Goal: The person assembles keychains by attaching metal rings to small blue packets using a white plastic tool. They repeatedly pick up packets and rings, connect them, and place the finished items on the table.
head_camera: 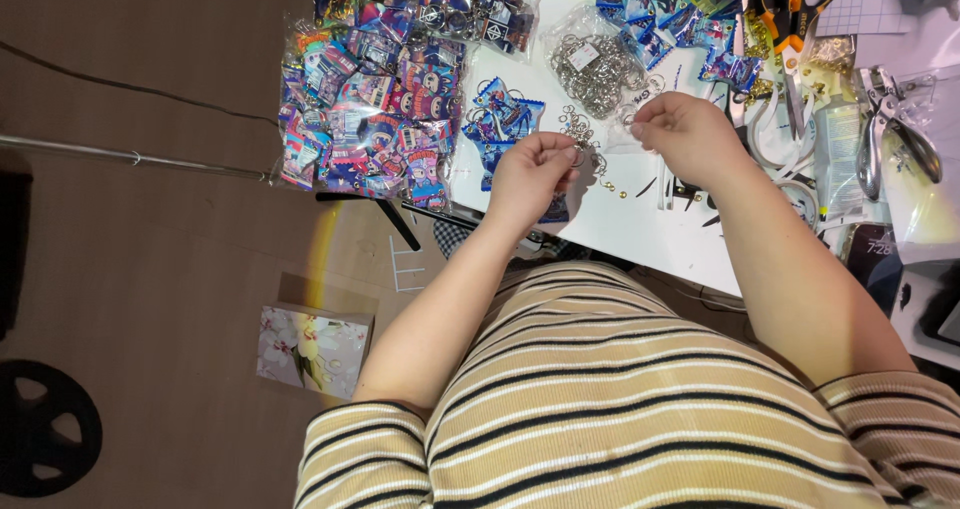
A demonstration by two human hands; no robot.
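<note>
We look down on a white table [640,234] strewn with craft parts. At its far middle lies a clear bag [600,64] stuffed with silver rings, a small pale label showing through its front. Left of it, a larger clear bag [360,119] bulges with flat charms printed in blue, pink and purple; another such bag [480,4] lies beyond it at the far edge, and a heap of similar blue packets [665,9] sits right of the ring bag. A few blue charms [505,119] lie loose between the big bag and our hands.

A small pile of loose rings [582,127] rests on the table just beyond our fingers. Our left hand [532,174] has its fingers pinched narrow on one ring [578,156], a thin silver circle held just above the table near the pile. Our right hand [690,134] is curled, thumb and forefinger pressed close together near the ring bag's right edge; whatever they pinch is too small for us to tell.

Far right lie orange-handled scissors [795,14] and silver pliers [885,124], with a long clear packet [838,159] bearing a pale label between them. Small gold beads [612,189] dot the table near our left wrist.

On the brown floor to the left, near us, lies a square card with white flowers [312,349].
</note>
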